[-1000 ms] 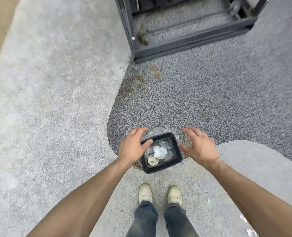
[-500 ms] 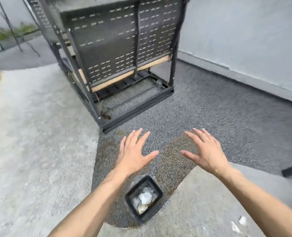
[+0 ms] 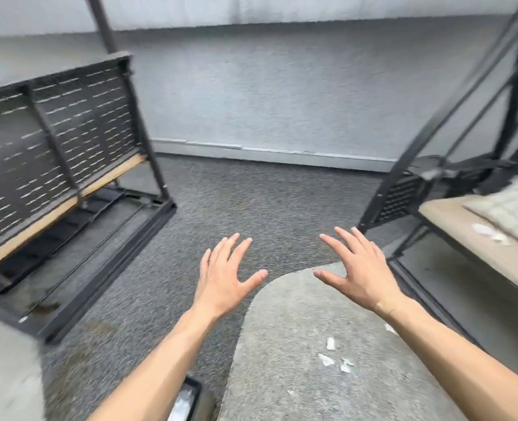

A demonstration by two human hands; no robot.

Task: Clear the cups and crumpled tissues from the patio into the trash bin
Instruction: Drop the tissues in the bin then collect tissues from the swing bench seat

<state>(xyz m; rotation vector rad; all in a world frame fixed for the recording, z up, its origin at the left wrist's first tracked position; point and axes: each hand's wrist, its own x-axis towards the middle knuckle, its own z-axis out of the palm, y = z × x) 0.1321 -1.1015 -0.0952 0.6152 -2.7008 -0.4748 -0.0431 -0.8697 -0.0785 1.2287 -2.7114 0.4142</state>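
My left hand [image 3: 226, 273] and my right hand [image 3: 356, 268] are raised in front of me, palms down, fingers spread, holding nothing. The black trash bin [image 3: 195, 399] shows only as a corner at the bottom edge, under my left forearm, with white crumpled tissue [image 3: 181, 407] inside. Small white paper scraps [image 3: 332, 357] lie on the light concrete slab [image 3: 297, 344] between my forearms. More white scraps [image 3: 488, 233] rest on the bench seat at the right. No cups are visible.
A black perforated metal bench [image 3: 57, 165] lies tipped on its side at the left. A second black-framed bench [image 3: 479, 226] with a beige seat and cushion stands at the right. Dark gravel floor [image 3: 251, 202] runs to a grey wall [image 3: 282, 95].
My hands have come off the bin and risen with fingers spread. The view has tilted up from the bin to the wall, and the right bench has come into sight.
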